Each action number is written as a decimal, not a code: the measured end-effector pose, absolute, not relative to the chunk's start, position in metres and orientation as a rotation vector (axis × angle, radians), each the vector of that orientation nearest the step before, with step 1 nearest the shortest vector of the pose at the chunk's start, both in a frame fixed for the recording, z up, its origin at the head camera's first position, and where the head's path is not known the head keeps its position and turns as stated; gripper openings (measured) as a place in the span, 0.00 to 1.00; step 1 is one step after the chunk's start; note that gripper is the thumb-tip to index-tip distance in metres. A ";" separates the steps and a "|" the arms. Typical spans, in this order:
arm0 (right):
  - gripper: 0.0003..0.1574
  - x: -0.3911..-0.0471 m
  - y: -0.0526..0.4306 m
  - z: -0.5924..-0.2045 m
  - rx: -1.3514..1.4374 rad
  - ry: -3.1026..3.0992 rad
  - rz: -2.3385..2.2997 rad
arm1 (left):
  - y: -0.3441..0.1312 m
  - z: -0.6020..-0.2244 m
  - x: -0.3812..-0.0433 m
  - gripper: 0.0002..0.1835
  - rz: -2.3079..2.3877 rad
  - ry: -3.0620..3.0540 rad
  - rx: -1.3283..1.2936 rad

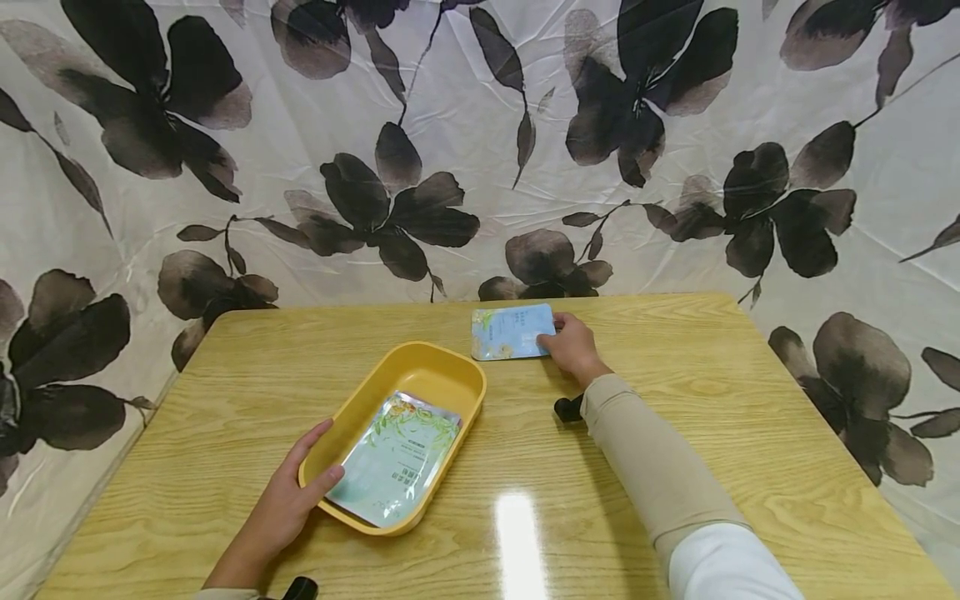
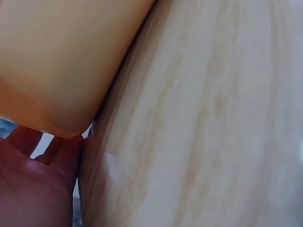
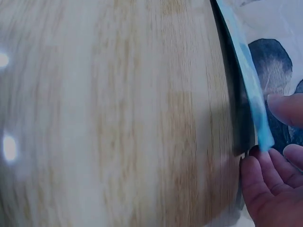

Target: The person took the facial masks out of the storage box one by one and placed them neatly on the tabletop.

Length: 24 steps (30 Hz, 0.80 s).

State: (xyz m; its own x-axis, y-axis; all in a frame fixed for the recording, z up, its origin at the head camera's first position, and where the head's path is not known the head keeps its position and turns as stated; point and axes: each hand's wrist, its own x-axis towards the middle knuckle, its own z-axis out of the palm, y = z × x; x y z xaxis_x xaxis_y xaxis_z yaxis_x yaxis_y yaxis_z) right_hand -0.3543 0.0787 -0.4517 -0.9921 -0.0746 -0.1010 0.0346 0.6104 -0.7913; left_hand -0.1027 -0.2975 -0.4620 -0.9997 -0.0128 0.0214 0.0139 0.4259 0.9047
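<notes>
A yellow plastic tray (image 1: pixel 438 358) stands at a slant on the table, left of its middle. Inside it lie pale green flat packets (image 1: pixel 401 458) with a leaf and flower print, overlapping. My left hand (image 1: pixel 288 492) grips the tray's near left corner, thumb over the rim and fingers outside; the left wrist view shows fingers (image 2: pixel 66 146) against the tray's outer wall (image 2: pixel 57 61). At the table's far edge my right hand (image 1: pixel 576 346) holds a light blue flat packet (image 1: pixel 510 332) by its right end, thumb on top. The right wrist view shows this packet (image 3: pixel 248 80) nearly edge-on.
The wood-grain table (image 1: pixel 675 367) ends just behind the blue packet. A white cloth with dark flowers (image 1: pixel 450 83) hangs behind and at both sides. Black wrist pieces (image 1: pixel 568 409) show at both sleeves, and a bright reflection lies near the front.
</notes>
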 end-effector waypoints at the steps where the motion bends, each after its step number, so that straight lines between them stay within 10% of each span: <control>1: 0.39 -0.354 0.079 -0.451 -0.031 2.705 -1.335 | -0.298 -0.462 -0.103 0.34 -1.671 -2.631 -0.002; 24: 0.40 -0.343 0.080 -0.438 -0.173 2.597 -1.615 | -0.298 -0.459 -0.102 0.36 -1.645 -2.654 0.007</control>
State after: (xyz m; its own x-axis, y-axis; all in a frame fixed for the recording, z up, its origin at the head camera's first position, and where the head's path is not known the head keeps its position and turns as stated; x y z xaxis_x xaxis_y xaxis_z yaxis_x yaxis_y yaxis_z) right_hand -0.3428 0.0802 -0.4375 -0.9905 -0.1372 -0.0073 -0.0541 0.4387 -0.8970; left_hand -0.1017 -0.2983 -0.4594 -0.9998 -0.0137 0.0138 0.0063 0.4450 0.8955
